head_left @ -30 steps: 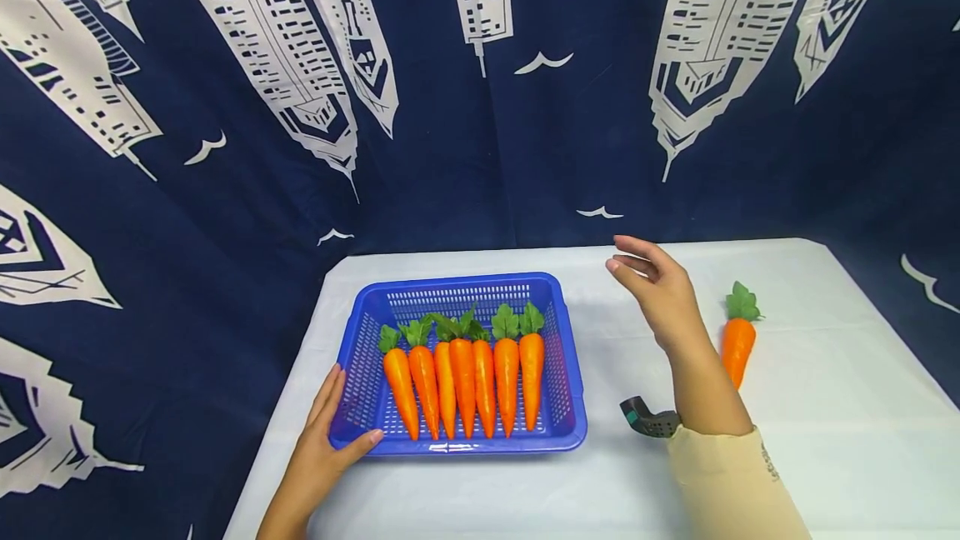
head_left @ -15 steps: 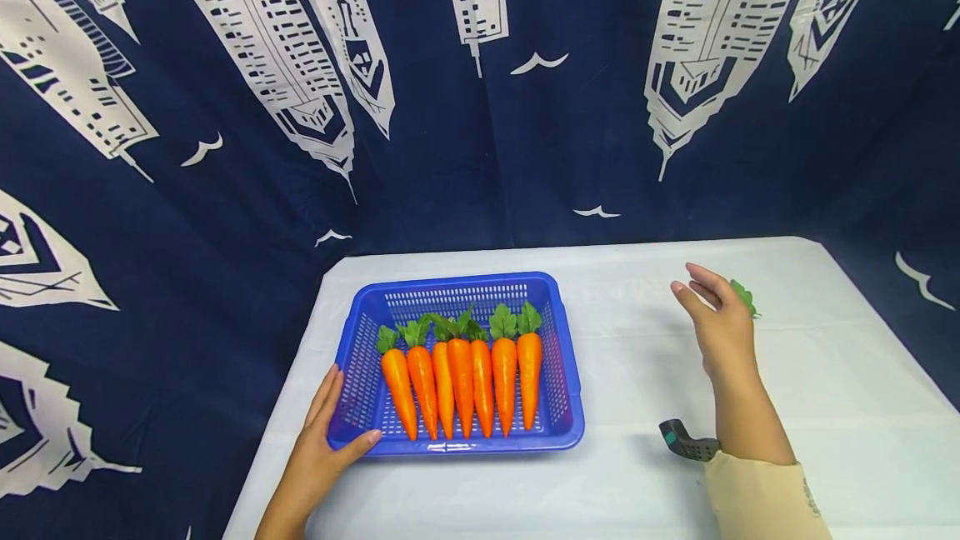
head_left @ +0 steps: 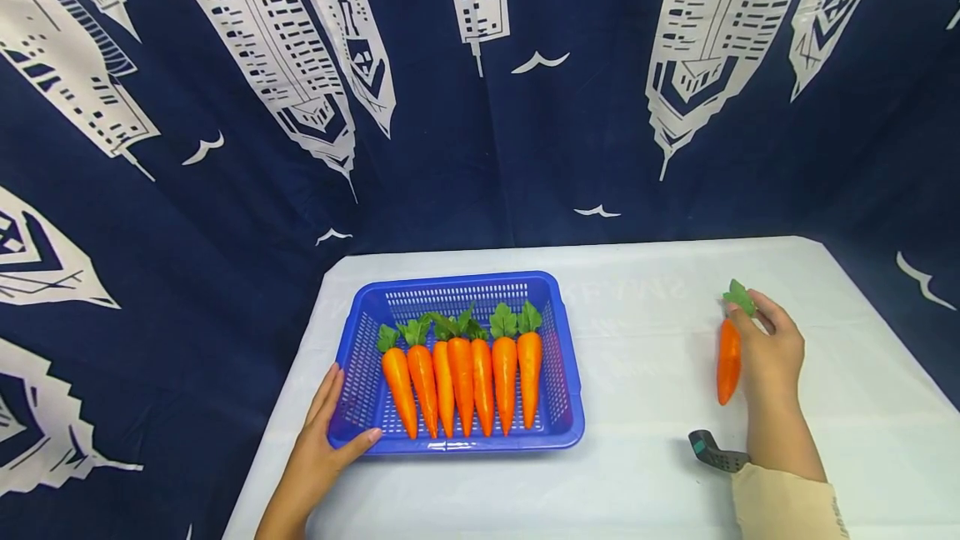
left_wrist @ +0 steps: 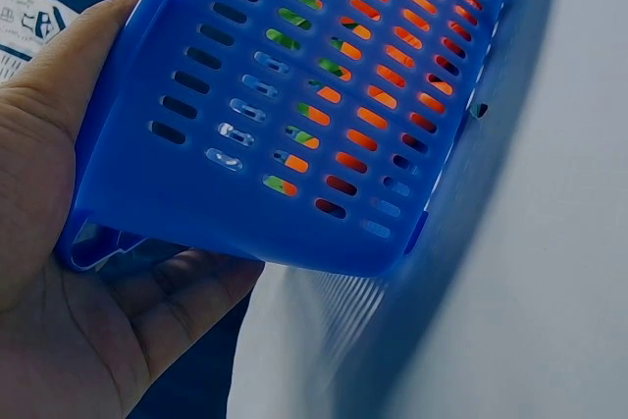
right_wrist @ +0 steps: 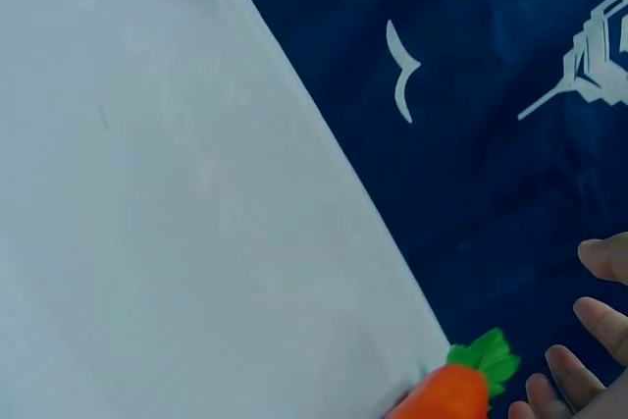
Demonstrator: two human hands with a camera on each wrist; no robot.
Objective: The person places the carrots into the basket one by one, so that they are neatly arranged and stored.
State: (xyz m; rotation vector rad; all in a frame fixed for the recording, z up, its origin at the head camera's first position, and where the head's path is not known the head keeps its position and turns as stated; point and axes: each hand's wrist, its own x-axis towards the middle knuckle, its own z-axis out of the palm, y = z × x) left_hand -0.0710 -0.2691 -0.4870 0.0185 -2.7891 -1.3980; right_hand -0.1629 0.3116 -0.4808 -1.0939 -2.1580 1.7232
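Note:
My right hand (head_left: 772,348) is at the leafy top of a single orange carrot (head_left: 727,363) on the right side of the table. In the head view the thumb overlaps the carrot's neck, and the green leaves (head_left: 739,297) show between thumb and fingers. Spread fingers (right_wrist: 601,329) appear beside the leaves in the right wrist view, none curled round the carrot. My left hand (head_left: 318,448) holds the near left corner of a blue plastic basket (head_left: 480,445); its thumb (left_wrist: 74,56) lies over the rim. Several carrots (head_left: 462,382) lie side by side inside, leaves toward the back.
A white cloth (head_left: 637,340) covers the table. Behind it hangs a dark blue curtain (head_left: 585,140) with white buildings and birds. A black wrist camera mount (head_left: 716,450) sticks out left of my right wrist, above the beige sleeve (head_left: 787,502).
My right hand has moved rightward and a little down, from beside the basket to the lone carrot. The left hand has stayed at the basket corner, and the basket has not moved.

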